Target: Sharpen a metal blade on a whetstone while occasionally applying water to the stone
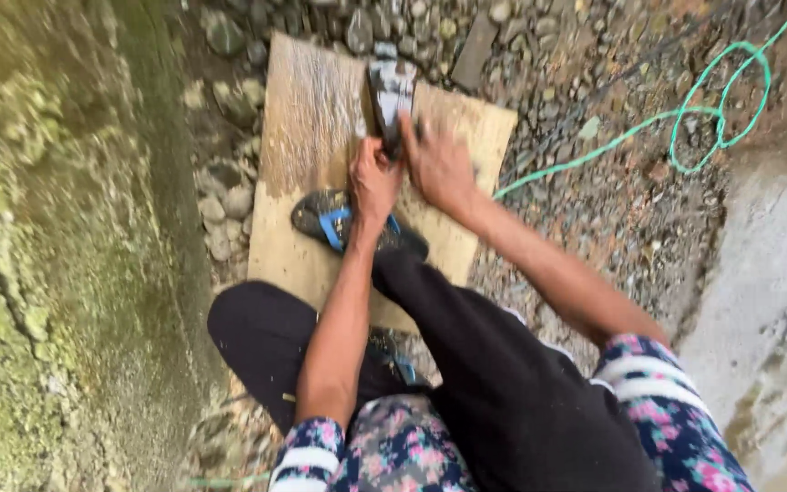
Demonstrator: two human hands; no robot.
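Observation:
A blurred dark grey tool with pale streaks lies lengthwise on a worn wooden board on the ground. My left hand is closed around the tool's near end. My right hand is pressed against the same end from the right, its fingers touching the tool; motion blur hides its grip. My foot in a dark sandal with blue straps stands on the board just below the hands. My knees in black trousers are bent beneath my arms.
A mossy stone wall rises on the left. Gravel and pebbles surround the board. A green cord loops over the gravel at the upper right. A pale concrete ledge runs along the right.

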